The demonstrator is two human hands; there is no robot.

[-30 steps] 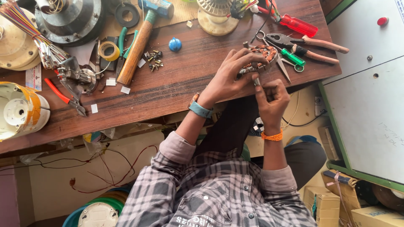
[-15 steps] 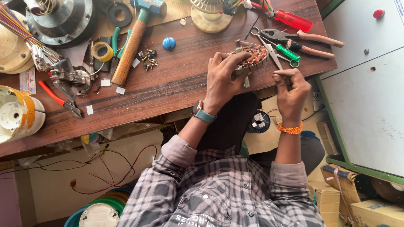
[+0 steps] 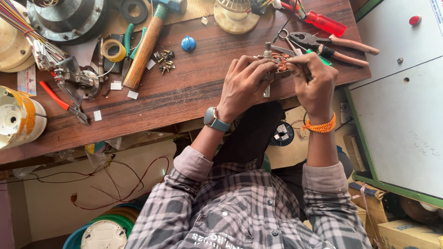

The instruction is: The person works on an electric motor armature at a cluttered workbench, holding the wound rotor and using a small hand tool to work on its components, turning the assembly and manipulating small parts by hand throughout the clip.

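Left hand: the left hand reaches forward over the near edge of the worktop, back of the hand up, wrist bent slightly; a watch with a blue strap sits on the wrist.
Left fingers: curled and closed around the left side of the copper-wound motor stator.
Right hand: the right hand comes in from the right, knuckles up, with an orange thread band on the wrist.
Right fingers: bent down and closed on the right side of the stator; what the fingertips do beneath is hidden.
Stator: held between both hands at the front right of the worktop, just above its edge; a metal shaft sticks up at its far left side.
Forearms: both rise from checked sleeves, elbows low, converging on the stator.
Just beyond the hands: pliers with brown handles and a red-handled screwdriver.
Left of the hands: a small blue knob, a heap of screws, a wooden-handled hammer, a roll of yellow tape.
Far left: a white and yellow cylindrical housing at the edge of the worktop.
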